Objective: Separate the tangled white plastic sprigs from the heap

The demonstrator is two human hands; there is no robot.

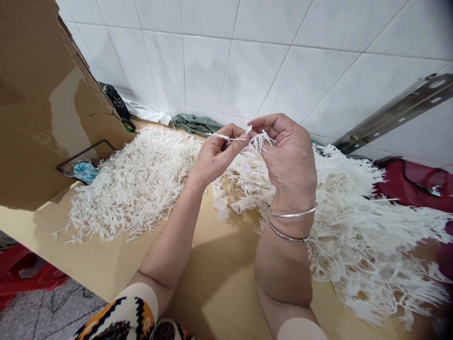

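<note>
My left hand and my right hand meet above the table, fingertips nearly touching. Between the left thumb and fingers is a thin white plastic-looking sprig, its narrow strands sticking out. The right fingers pinch a branched white sprig with several fine prongs fanning downward. Whether the two pieces are joined cannot be made out. Below and left of my hands spreads a heap of short white sprigs. A looser, longer-stranded white pile lies beside and behind my right arm.
A large cardboard box stands at the left, with a blue-and-white item by its base. Green cloth lies along the tiled wall. A metal bracket and a red bag are at the right. A red stool stands below the table edge.
</note>
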